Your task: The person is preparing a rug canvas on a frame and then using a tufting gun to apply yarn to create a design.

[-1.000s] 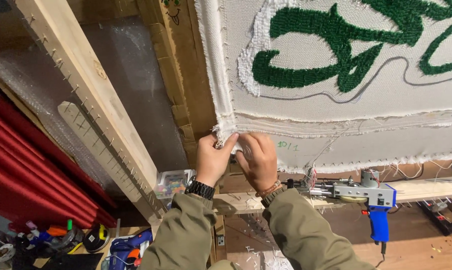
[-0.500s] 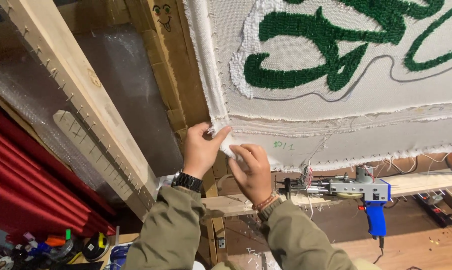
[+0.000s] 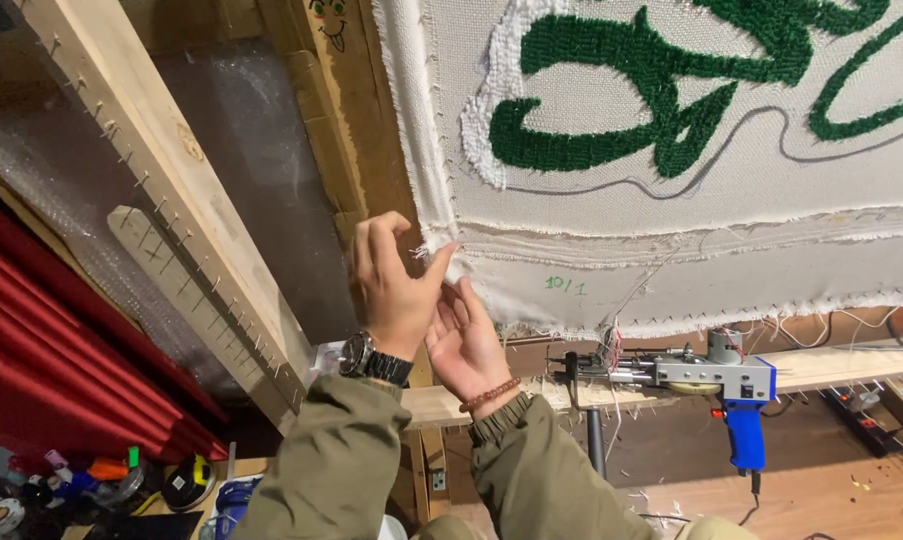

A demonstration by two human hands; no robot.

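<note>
Cream woven backing cloth, stretched on a pale wooden frame and tufted with green yarn loops, is what both hands work on, at its frayed lower left corner. The left hand, wearing a dark wristwatch, has its thumb and fingertips drawn together at that corner, apparently pinching a tuft of loose threads; its other fingers curl loosely above, so the hand is mostly closed rather than spread. The right hand, with a brown bead bracelet at the wrist, lies open, palm up, just beneath the left, its fingertips close under the cloth's edge; whether they touch it I cannot tell, and it appears to hold nothing.

As a judgement, the chief risk is at that corner: a hard tug on the loose threads could unravel the weave further or pull the cloth off the small nails along the frame edge, slackening it near the green tufted shape. Those nail points, and the rows of them on the slanted wooden beam to the left, could also prick a finger or snag an olive sleeve.

Further out, a blue and grey tufting gun rests on the lower rail, well apart from both hands. Red curtain fabric hangs at far left above some clutter.
</note>
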